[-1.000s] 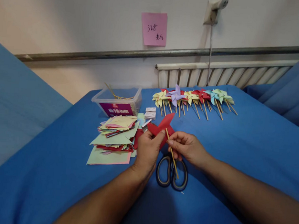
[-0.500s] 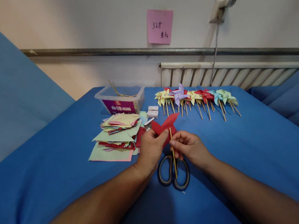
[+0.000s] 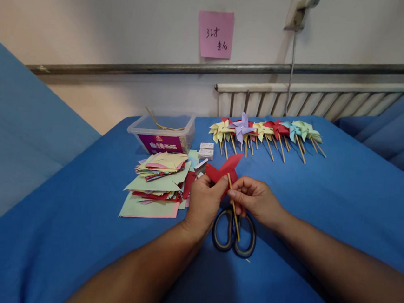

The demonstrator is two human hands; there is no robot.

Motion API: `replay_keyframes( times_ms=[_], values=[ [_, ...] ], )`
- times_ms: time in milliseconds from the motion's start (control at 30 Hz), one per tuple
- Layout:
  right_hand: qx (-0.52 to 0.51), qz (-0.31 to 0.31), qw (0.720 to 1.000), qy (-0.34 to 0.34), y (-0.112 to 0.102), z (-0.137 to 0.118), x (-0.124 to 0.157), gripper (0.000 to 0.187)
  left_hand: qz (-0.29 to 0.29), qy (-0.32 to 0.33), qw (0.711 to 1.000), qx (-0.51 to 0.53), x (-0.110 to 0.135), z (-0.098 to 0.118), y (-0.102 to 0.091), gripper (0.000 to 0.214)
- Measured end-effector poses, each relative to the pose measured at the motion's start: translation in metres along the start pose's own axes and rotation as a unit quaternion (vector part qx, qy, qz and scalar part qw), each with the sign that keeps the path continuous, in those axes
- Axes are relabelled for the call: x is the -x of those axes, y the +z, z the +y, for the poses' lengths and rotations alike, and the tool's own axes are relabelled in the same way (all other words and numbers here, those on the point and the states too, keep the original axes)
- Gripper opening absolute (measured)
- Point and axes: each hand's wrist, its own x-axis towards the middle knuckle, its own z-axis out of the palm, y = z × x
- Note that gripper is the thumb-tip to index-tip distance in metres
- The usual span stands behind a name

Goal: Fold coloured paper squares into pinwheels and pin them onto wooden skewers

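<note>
A red paper pinwheel is pinched in my left hand, thumb on the side facing me. Against its back lies a thin wooden stick, its upper end by my left thumb tip. My right hand closes thumb and fingers on the stick just below the paper. Under the stick, black-handled scissors rest on the blue cloth, handles toward me; their blades are hidden behind my hands and the pinwheel.
Stacked coloured paper sheets lie to the left, before a clear plastic box with sticks in it. Small white boxes stand beside it. Several finished pinwheels lie along the back of the blue-covered table.
Almost nothing differs. The pinwheel has tilted slightly to the right in my left hand, and the stick's top has shifted a little left.
</note>
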Motion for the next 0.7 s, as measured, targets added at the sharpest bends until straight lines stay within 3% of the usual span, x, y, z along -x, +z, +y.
replay_keyframes(
  times_ms=[700],
  values=[
    [-0.011,0.01,1.0,0.0,0.0008,0.0008,-0.0006,0.029,-0.001,0.005,1.0,0.009,-0.0014,-0.0009,-0.0001,0.024]
  ],
)
